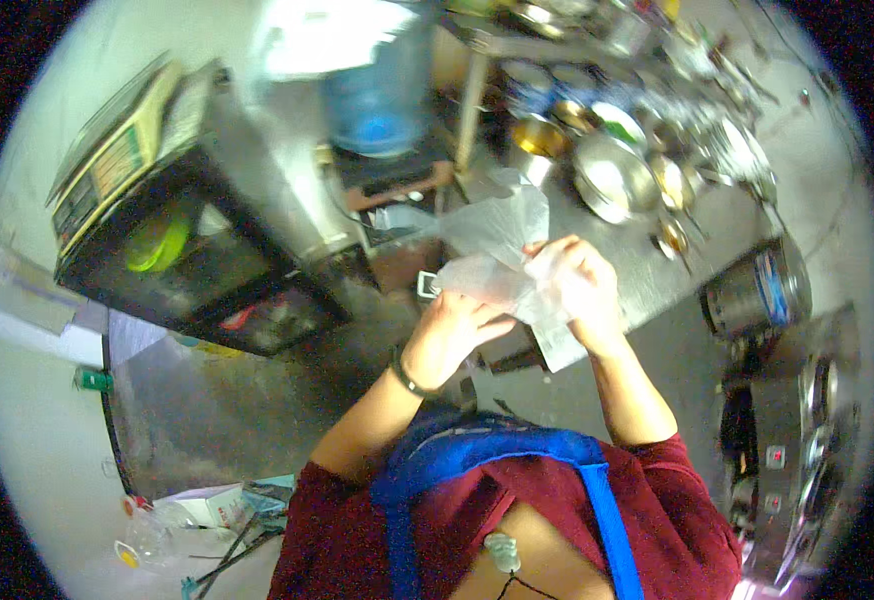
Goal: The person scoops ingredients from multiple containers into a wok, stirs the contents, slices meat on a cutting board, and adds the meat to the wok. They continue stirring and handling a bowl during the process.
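Note:
A thin, translucent plastic bag (491, 232) is spread between my two hands in front of my chest. My right hand (583, 289) is closed on its gathered part. At the bag's lower left edge is my left hand (452, 330), its fingers against the film; a dark band circles that wrist. From beneath my right hand hangs a flat whitish piece (558, 346), which I cannot identify further. Motion blur hides the fine detail of the fingers and the bag.
A metal counter (651, 292) holds a steel bowl (613, 176) and several small pans. Front left is a dark cabinet (182, 247) with a scale (111, 169) on top. A blue water bottle (377, 105) stands beyond. Stove controls (776, 457) are at the right; a clear jug (156, 529) is lower left.

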`<state>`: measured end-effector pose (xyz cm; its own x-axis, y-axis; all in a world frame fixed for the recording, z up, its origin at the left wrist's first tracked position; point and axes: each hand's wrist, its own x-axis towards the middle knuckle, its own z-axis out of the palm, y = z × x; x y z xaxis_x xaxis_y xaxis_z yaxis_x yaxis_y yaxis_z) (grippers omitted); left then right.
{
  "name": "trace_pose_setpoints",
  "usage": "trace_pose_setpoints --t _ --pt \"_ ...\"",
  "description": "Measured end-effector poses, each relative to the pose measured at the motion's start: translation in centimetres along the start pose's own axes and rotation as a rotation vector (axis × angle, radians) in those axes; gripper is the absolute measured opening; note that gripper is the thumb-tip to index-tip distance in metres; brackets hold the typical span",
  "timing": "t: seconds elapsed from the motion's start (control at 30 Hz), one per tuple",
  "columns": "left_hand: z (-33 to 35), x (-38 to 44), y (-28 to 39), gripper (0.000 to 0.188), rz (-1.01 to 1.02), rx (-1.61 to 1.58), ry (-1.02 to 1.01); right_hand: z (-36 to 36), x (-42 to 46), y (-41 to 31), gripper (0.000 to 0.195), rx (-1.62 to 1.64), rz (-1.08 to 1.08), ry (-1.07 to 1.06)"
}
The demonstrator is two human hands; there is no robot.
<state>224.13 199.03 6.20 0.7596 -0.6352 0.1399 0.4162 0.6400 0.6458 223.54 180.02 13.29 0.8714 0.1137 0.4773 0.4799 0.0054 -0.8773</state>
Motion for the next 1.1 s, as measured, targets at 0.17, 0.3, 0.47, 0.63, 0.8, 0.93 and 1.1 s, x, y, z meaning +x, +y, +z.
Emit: trace_pose_setpoints --t 0.17,0.3,0.47,0.63,0.8,0.93,1.1 --pt "8.8 7.4 -14.8 0.044 -0.049 0.009 0.097 -12.7 -17.2 -2.5 0.017 -0.676 -0.074 0.114" --pt "17.2 10.8 -25.5 0.037 -0.179 0.037 -0.032 -21.8 -30.0 -6.3 0.014 -0.683 0.129 0.489" --pt "24.7 14.3 -36.4 0.030 -0.309 0.375 -0.316 -32.4 -38.1 -11.1 0.023 -0.560 0.116 0.964" --pt "30.8 18.1 -46.0 0.027 -0.513 0.371 -0.504 -41.3 -44.6 -8.8 0.063 -0.364 0.570 0.957" --pt "39.0 24.2 -56.0 0.027 -0.895 -0.041 -0.518 -50.5 -52.4 -6.4 0.065 0.351 0.667 0.864" --pt "45.1 28.5 -64.5 0.028 -1.091 -0.223 -0.557 -55.5 -56.6 -6.8 0.046 0.791 0.276 1.028" --pt "54.1 32.1 -75.5 0.029 -1.239 -0.155 -0.744 -63.3 -63.6 -11.4 0.017 0.539 0.110 1.355"
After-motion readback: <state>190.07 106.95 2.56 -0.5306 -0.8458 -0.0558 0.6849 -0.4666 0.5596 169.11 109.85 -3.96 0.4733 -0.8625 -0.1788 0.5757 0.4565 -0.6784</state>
